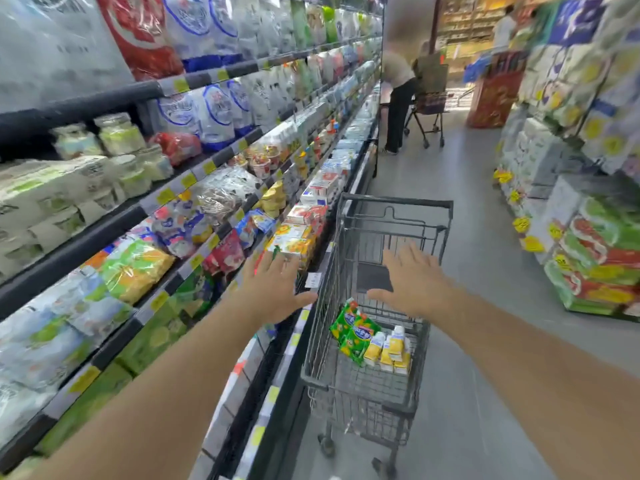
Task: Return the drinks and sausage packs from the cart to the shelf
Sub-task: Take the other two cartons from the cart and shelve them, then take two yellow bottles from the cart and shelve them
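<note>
A: Inventory, biggest first?
B: Shelf (pixel 194 216), chilled, runs along my L side, just beyond my L hand (pixel 277 289). Cart (pixel 394 202), grey wire, under and ahead of my R hand (pixel 415 282).
A: Stock in cart?
B: Green sausage packs (pixel 351 332), below my R hand; yellow-white drinks (pixel 393 351) touching them on the right.
A: Hands?
B: Both spread flat, fingers straight, holding nothing.

— What was the place like?
— I stood on a grey floor (pixel 460 202) in a shop aisle; stacked goods (pixel 595 237) rose on my right, another shopper (pixel 398 98) stood ahead.
</note>
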Available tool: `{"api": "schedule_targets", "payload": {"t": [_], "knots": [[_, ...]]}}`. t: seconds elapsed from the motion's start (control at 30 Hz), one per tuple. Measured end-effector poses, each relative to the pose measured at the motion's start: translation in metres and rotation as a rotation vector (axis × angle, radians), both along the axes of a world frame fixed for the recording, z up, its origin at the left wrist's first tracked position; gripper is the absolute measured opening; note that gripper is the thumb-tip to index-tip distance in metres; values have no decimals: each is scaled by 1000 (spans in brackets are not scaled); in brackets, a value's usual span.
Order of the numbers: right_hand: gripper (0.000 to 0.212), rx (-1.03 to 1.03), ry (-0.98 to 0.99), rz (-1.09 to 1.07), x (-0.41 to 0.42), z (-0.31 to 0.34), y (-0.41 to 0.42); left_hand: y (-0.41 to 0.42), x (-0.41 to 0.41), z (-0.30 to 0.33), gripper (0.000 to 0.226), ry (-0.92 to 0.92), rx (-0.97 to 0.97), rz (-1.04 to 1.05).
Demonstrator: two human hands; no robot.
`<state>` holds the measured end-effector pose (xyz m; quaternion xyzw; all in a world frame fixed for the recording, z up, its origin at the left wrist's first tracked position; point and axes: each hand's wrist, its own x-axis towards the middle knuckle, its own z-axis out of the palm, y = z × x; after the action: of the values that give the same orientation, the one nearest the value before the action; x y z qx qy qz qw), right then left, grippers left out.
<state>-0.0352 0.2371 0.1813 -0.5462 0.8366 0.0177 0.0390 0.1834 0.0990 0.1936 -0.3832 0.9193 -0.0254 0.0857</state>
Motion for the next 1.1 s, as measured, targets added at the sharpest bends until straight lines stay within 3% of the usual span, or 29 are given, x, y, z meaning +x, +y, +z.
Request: {"api": "schedule_targets", "payload": {"t": [0.23, 0.47, 0.7, 0.83, 1.1], "knots": [[92, 100, -85, -177, -62, -73, -67, -92, -102, -87, 89, -67, 153, -179], [61, 172, -332, -433, -109, -158, -105, -149, -183, -190, 83, -87, 391, -239], [33, 168, -606, -726, -153, -293, -134, -150, -237, -339, 67, -158, 664, -130], [36, 150, -694, -856, -168, -379, -149, -148, -259, -425, 46, -123, 775, -37], [36, 93, -706, -1108, -202, -509, -170, -148, -308, -580, 37, -50, 849, 122]]}}
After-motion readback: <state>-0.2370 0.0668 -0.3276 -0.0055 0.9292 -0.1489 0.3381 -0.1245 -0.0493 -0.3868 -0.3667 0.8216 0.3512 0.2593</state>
